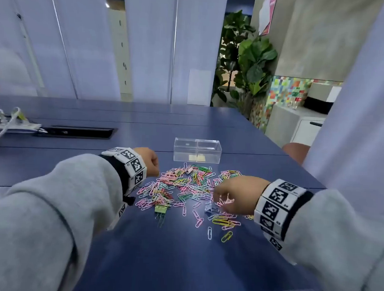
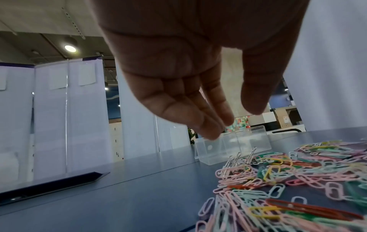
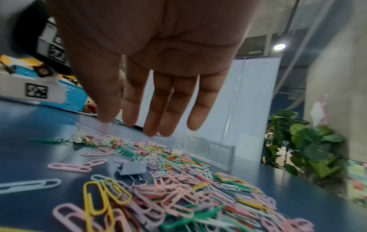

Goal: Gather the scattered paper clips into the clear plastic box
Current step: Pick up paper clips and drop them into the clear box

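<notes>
While hovering with fingers straight and empty, right hand (image 1: 235,196) nearest the paper clips (image 1: 184,189); clear plastic box (image 1: 197,150) just beyond; left hand (image 1: 149,162) likewise loose.

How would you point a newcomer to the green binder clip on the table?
Start at the blue table and find the heap of paper clips in front of the clear plastic box. Follow the heap's near left edge, towards the left hand. The green binder clip lies there, a solid folded block with wire handles among thin wire loops.
</notes>
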{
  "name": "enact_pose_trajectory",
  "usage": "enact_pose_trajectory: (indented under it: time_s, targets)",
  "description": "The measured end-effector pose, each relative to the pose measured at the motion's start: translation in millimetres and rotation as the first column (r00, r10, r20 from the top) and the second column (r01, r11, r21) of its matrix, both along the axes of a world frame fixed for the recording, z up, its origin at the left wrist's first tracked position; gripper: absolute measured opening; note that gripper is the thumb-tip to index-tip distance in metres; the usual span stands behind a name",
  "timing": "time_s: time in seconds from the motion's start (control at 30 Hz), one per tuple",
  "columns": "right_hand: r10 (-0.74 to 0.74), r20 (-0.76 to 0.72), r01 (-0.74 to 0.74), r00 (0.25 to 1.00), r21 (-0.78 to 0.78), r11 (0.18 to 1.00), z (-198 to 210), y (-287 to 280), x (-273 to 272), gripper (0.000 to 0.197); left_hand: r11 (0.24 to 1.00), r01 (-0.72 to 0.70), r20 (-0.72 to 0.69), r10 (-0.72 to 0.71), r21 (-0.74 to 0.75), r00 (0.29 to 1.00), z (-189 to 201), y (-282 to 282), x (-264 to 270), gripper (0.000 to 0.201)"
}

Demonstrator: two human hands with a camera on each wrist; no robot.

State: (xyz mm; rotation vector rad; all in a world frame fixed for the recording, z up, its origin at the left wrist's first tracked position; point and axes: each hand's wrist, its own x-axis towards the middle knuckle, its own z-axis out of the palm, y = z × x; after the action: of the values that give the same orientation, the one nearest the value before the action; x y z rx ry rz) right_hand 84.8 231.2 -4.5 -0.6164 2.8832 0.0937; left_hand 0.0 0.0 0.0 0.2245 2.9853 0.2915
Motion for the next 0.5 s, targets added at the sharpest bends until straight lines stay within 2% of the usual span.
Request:
enact_pose_trajectory:
  time_s: [0.13,0.2,0.33,0.5]
  targets:
    - [0.095,0.078,-0.102,0.992,0.085,0.991,-12.9,-16.2,-27.0,0.036,0.999,-0.001,0.022,0.002,-0.039,1.000,-11.2,9.6,-34.1,0.012]
    - [0.141,0.101,-0.149,0.985,0.077,0.986,-19.2,-19.8,-39.5,0.036,0.999,0.016,0.036,-0.015,-0.036,0.999,-15.9,15.6,-47.4,0.013]
    - [0.191,0.141,-0.202,0.971,0.067,0.977,-31.0,-20.4,-53.3,0.028,0.997,0.050,0.064,-0.046,-0.060,0.997,-24.7,21.8,-67.4,0.010]
    - [0.195,0.195,-0.199,0.961,0.004,0.980,-32.3,-10.3,-68.6,0.018,0.993,0.079,0.131,-0.068,-0.084,0.989,-35.3,30.8,-90.0,0.021]
